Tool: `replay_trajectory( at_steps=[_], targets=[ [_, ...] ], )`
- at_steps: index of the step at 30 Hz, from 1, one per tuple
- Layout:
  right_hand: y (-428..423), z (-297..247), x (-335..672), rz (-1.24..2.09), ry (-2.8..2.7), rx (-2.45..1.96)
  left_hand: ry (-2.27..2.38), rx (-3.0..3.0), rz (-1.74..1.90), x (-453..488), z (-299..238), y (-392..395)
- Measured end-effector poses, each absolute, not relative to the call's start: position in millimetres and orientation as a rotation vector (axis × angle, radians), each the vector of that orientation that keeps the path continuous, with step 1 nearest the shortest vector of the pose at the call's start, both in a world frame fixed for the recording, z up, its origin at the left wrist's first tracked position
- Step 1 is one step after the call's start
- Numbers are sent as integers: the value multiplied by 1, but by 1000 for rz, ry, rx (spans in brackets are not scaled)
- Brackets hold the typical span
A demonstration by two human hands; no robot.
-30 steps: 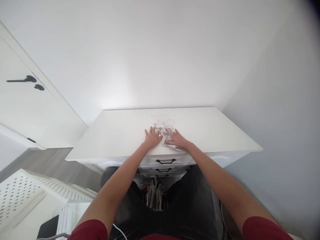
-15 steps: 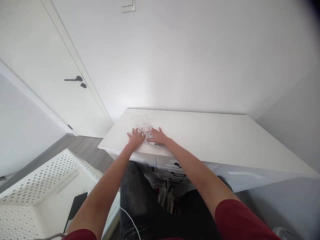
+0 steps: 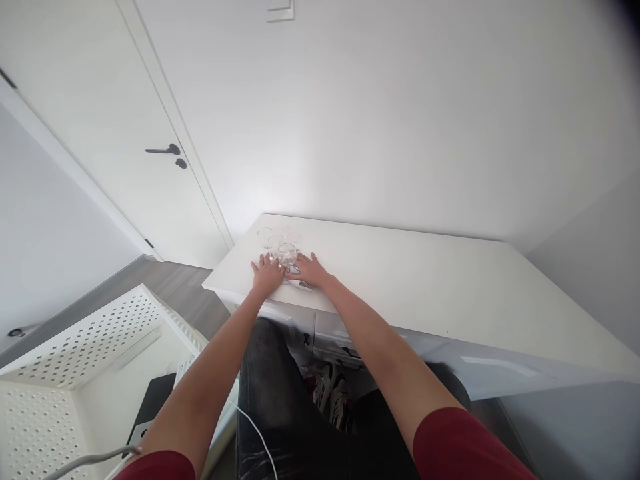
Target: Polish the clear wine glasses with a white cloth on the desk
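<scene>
Several clear stemmed glasses stand in a close cluster near the left end of a white cabinet top. The nearest glass is upright, between my two hands. On its left side my left hand lies low with fingers spread, at the cluster's edge. My right hand is at the right of the same glass, fingers stretched out around its lower part. Both hands appear to touch it near the foot, which they partly hide. A small whitish flat thing lies in front, below my right hand; its kind is unclear.
Behind the cabinet rises a white wall. To the left is a white door with a dark handle. A white perforated bin or crate stands at the lower left, beside a white cable. Drawers front the cabinet.
The camera view has shifted slightly. The nearest glass sits closer to the others, and both hands have moved with it a little toward the cluster.
</scene>
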State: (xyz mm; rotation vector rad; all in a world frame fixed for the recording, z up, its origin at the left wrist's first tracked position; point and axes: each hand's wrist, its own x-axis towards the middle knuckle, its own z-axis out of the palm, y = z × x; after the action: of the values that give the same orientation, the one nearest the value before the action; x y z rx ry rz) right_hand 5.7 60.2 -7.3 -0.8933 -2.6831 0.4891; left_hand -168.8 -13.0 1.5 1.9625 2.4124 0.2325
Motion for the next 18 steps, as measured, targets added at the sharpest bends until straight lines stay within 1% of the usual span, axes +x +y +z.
replay_trajectory(
  at_steps=[6, 12, 18],
  targets=[
    [56, -5, 15, 521, -2712, -903, 2425, 1947, 269, -173, -3, -12],
    [44, -2, 54, 588, -2664, -939, 2439, 1945, 270, -171, -2, -14],
    [40, -3, 68, 545, -2638, -977, 2473, 1935, 306, -167, 1, -17]
  ],
)
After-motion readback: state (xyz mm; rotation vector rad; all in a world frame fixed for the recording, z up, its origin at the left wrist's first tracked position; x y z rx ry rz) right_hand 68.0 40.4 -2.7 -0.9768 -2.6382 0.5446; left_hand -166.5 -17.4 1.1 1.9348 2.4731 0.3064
